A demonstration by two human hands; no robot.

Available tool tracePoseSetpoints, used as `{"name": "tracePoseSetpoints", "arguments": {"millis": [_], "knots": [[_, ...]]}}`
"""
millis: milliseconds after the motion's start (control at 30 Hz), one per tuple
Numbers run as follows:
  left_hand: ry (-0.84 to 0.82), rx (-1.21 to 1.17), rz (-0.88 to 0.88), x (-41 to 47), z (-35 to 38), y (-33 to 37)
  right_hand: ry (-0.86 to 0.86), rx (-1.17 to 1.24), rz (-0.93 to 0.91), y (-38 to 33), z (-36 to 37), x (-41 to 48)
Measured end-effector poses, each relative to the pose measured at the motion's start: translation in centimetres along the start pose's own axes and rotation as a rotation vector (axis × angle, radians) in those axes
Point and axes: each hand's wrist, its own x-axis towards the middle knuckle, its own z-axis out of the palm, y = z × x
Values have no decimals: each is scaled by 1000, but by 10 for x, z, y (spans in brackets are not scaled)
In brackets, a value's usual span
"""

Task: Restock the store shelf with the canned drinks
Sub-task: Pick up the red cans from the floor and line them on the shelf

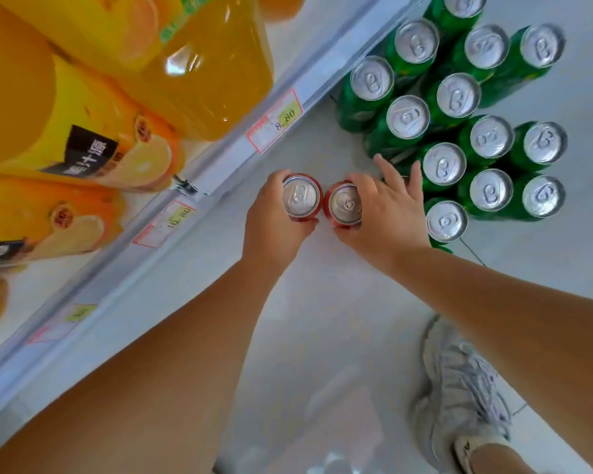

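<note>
Left hand (271, 213) held a red can (301, 197) at frame centre, fingers curled round its side. Right hand (387, 213) gripped a second red can (344, 205) right beside the 1st, rims abt touching, outer fingers spread twd the green cans (444, 164) packed at right, v. near. Shelf edge (336, 63) w/ price tags (274, 121) ran diagonally just upper left of the hands. Juice bottles (83, 114) filled upper left. Bare floor (322, 302) lay open below centre; shoe (459, 388) lower right.
</note>
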Motion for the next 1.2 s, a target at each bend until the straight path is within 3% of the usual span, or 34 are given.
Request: {"name": "tracePoseSetpoints", "arguments": {"millis": [167,300,433,767,967,1200], "knots": [[12,-82,-51,-55,-39,22,85,404,98,-18,-48,-27],[-12,-197,-139,-138,-120,78,29,601,212,-58,-158,-74],[25,-241,-137,-223,-227,154,21,680,191,-107,-294,-127],[286,-397,157,-387,-515,353,135,943,-64,-229,-627,-255],[411,-417,375,-465,-629,423,279,993,-324,-300,-747,-285],[716,-529,512,-547,-723,446,381,1078,-634,-383,-846,-308]]}}
